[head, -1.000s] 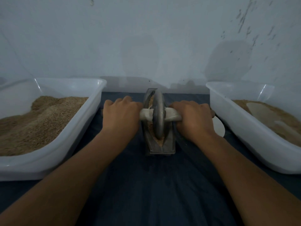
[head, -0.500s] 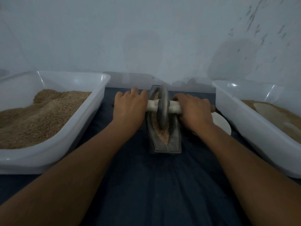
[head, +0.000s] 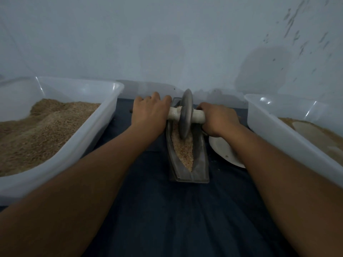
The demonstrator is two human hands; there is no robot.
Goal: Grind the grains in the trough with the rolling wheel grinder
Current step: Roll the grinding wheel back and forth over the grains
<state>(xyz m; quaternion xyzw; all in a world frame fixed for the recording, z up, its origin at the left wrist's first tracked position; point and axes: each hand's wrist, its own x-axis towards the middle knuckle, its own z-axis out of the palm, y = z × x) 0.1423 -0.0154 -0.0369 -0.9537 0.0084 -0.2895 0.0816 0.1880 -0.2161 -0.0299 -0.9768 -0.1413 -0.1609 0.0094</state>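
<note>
Your left hand is curled round the pale handle on the left of the wheel; your right hand grips the same handle on the right. The wheel stands upright at the far end of the trough, its lower edge in the grains. The trough sits on a dark cloth, between two white tubs: the left tub and the right tub. A white plate lies just right of the trough.
</note>
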